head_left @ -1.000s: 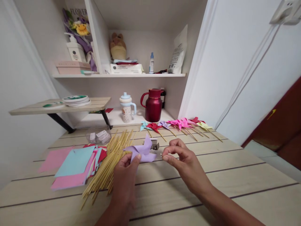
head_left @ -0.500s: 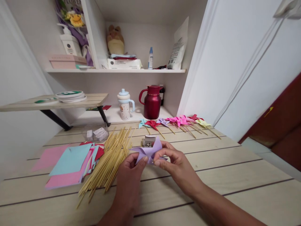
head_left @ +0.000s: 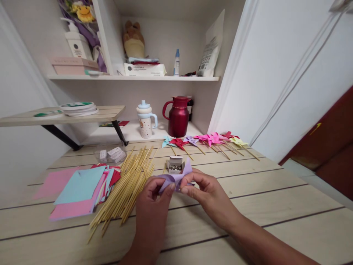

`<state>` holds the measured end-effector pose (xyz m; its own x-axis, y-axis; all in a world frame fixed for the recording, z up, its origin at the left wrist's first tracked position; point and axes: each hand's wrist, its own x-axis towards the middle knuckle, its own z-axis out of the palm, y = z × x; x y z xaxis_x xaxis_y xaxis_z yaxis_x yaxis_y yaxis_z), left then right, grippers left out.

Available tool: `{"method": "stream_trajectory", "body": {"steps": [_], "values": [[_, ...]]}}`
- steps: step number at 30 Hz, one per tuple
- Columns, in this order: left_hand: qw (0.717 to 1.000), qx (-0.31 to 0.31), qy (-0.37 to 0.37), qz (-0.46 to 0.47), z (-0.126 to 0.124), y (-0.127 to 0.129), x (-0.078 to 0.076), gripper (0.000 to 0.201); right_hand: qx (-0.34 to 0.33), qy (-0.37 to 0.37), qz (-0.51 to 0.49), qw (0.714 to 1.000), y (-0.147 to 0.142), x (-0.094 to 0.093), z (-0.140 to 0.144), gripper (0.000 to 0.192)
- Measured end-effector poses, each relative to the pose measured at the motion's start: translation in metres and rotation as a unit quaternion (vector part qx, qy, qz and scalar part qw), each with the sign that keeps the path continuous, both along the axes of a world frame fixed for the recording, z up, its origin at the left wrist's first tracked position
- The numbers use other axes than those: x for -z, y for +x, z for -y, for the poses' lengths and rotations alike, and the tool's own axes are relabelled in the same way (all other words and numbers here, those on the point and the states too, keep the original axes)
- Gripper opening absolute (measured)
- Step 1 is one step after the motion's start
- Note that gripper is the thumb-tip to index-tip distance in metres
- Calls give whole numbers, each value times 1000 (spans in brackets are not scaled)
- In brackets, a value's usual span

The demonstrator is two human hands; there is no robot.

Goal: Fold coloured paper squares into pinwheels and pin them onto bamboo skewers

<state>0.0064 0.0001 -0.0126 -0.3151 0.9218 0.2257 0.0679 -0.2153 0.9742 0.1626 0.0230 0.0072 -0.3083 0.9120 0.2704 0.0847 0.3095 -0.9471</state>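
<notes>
A purple paper pinwheel [head_left: 176, 178] with folded blades is held between both hands above the table. My left hand [head_left: 154, 195] pinches its left side between thumb and fingers. On the other side, my right hand [head_left: 205, 187] grips it near the centre with thumb and index finger; whether a pin is between those fingertips cannot be made out. Just behind the pinwheel stands a small open box [head_left: 175, 166] of shiny metal pins. A heap of thin wooden sticks [head_left: 125, 187] lies to the left of my left hand.
Stacked coloured paper squares [head_left: 79, 186] lie at the left, with small white boxes [head_left: 116, 154] behind. Finished pinwheels on sticks [head_left: 212, 139] line the table's back right. A speckled cup [head_left: 145, 123] and red jug [head_left: 178, 119] stand behind, beside a low raised stand [head_left: 107, 114].
The view has shifted slightly, so the shelf sits higher. Both hands keep their hold on the purple pinwheel, which has tilted a little, and more of the pin box shows behind it.
</notes>
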Motion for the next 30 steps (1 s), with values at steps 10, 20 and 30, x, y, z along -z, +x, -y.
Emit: {"method": "stream_trajectory", "body": {"steps": [10, 20, 30], "values": [[999, -2, 27, -19, 6, 4, 0, 11, 6, 36, 15, 999, 2, -2, 2, 7], [1000, -3, -6, -12, 8, 6, -3, 13, -1, -4, 4, 1000, 3, -1, 1, 7], [999, -44, 2, -23, 14, 12, -7, 13, 10, -3, -10, 1000, 0, -2, 5, 7]]}}
